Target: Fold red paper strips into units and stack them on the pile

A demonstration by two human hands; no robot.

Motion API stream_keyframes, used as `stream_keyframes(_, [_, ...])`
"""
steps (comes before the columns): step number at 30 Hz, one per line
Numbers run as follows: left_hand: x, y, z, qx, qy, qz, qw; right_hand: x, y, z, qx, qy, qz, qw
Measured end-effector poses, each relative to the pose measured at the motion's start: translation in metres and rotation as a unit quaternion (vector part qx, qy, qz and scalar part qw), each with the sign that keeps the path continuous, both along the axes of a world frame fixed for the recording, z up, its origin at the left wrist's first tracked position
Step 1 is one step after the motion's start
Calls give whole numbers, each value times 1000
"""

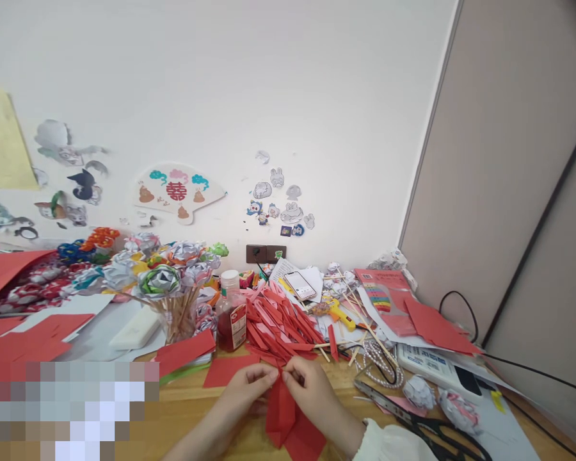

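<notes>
My left hand (251,385) and my right hand (306,384) meet near the front middle of the wooden table, each with thumb and fingers pinched together. Between them they grip the top of a folded piece of red paper (281,416), whose creased body hangs below the fingertips. Under it lies another red sheet (310,438). Just beyond my fingers is a heap of folded red paper strips (283,320). A flat red sheet (225,371) rests to the left of my left hand.
Large black-handled scissors (413,416) and a bead string (381,368) lie at right. A bottle of dark red liquid (231,314), crumpled paper flowers (158,280), a phone (300,285) and a yellow glue gun (340,314) stand or lie farther back. A wall (317,96) bounds the table.
</notes>
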State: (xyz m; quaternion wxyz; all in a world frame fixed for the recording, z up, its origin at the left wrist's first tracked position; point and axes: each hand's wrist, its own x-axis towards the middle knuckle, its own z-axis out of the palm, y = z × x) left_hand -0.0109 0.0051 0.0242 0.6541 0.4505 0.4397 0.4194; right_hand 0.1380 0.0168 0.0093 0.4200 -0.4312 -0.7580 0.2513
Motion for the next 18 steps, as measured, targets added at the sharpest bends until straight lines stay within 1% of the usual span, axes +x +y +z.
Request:
stream_keyframes(2, [0, 1, -1, 8, 6, 4, 1000, -1, -1, 0, 5, -1, 0, 1000])
stream_keyframes(5, [-1, 3, -2, 20, -6, -16, 1000, -1, -2, 1, 0, 7, 5, 1000])
stream_keyframes(7, [-1, 4, -3, 24, -25, -20, 999, -1, -1, 1, -18, 23, 9, 1000])
stream_keyframes(10, [-2, 5, -3, 24, -37, -10, 999, -2, -1, 3, -49, 57, 18, 997])
stream_keyframes(14, [-2, 6, -5, 11, -16, 12, 1000, -2, -1, 4, -71, 92, 38, 993])
stream_keyframes(18, [-3, 8, -7, 17, 2, 8, 1000, -2, 0, 2, -83, 111, 44, 989])
